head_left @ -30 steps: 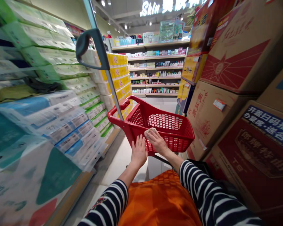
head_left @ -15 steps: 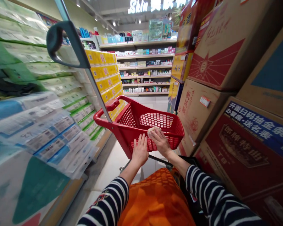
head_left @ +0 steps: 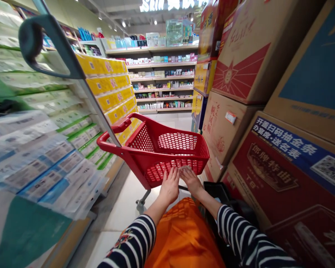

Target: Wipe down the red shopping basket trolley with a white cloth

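Basket: (head_left: 167, 149) red plastic on wheels, its walls and bottom pierced with small holes and its rim thick and rounded. It stands on the floor (head_left: 120, 212) directly ahead of both hands.
Left hand: (head_left: 169, 184) flat and wide, fingers stretched up against the outside of the basket's near wall.
Right hand: (head_left: 192, 180) just beside the left hand, fingers laid on the same wall. They are blurred, so I cannot tell whether it presses bare or holds something under them.
Handle: (head_left: 44, 48) a grey loop on a slanted metal pole, rising from the basket's corner far up and left of the left hand.
Inside the basket: only its holed walls and bottom show.
Wheel: (head_left: 141, 203) one is seen, below and left of the left hand. The others are hidden under the basket.
Packs: (head_left: 44, 156) wrapped paper goods on the shelf left of the left hand, their print smeared by blur.
Cartons: (head_left: 268, 111) brown and red, stacked close to the right of the right hand and cut off by the frame edge.
Sleeves: (head_left: 134, 242) striped, with orange cloth (head_left: 184, 238) between them.
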A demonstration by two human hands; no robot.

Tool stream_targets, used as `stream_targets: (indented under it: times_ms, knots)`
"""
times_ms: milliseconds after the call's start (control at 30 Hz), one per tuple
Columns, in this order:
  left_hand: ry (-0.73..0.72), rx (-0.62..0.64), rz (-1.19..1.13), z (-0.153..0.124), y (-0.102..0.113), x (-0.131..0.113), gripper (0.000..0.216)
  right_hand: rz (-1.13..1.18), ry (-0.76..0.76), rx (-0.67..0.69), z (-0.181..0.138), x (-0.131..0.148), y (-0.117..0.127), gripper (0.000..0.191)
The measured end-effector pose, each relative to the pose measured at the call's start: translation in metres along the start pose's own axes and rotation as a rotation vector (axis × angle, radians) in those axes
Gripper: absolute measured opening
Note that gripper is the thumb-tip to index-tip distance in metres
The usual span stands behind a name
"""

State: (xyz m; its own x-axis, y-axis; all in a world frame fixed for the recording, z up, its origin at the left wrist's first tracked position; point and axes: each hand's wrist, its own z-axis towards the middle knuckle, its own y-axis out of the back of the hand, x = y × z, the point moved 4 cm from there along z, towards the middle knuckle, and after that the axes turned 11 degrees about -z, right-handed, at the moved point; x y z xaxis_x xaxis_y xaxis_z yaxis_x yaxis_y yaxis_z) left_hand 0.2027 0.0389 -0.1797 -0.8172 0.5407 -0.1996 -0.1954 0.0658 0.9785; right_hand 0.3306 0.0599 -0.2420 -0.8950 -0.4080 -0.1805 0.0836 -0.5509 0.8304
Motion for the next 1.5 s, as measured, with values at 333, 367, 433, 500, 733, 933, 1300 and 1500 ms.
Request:
stream_targets:
  times_ms: [333, 367, 433, 500, 733, 933, 1300, 1500]
  knots:
    - [-0.018, -0.07, 0.03, 0.019, 0.007, -0.018, 0.065, -0.097, -0.199, 0.023, -0.025, -0.051, 0.001, 0.048]
    - [-0.024, -0.049, 0.036, 0.017, 0.003, -0.019, 0.064, -0.096, -0.209, 0.084, -0.034, -0.049, -0.009, 0.048]
    - [-0.029, -0.009, 0.041, 0.013, -0.004, -0.019, 0.064, -0.081, -0.22, 0.178, -0.048, -0.044, -0.021, 0.047]
    - [-0.027, 0.009, 0.033, 0.011, -0.006, -0.018, 0.064, -0.049, -0.219, 0.169, -0.051, -0.045, -0.017, 0.045]
    - [0.047, -0.164, 0.041, 0.025, 0.018, -0.001, 0.066, 0.012, -0.353, -0.294, -0.016, -0.085, 0.043, 0.051]
    - [0.062, -0.139, 0.031, 0.017, 0.011, 0.006, 0.065, -0.008, -0.404, -0.18, -0.033, -0.073, 0.01, 0.05]
    - [0.188, -0.182, 0.075, -0.001, 0.032, 0.046, 0.065, 0.133, -0.23, -0.253, 0.028, -0.036, 0.051, 0.047]
    - [0.254, -0.21, 0.074, -0.009, 0.043, 0.063, 0.065, 0.119, -0.154, -0.369, 0.066, -0.023, 0.059, 0.044]
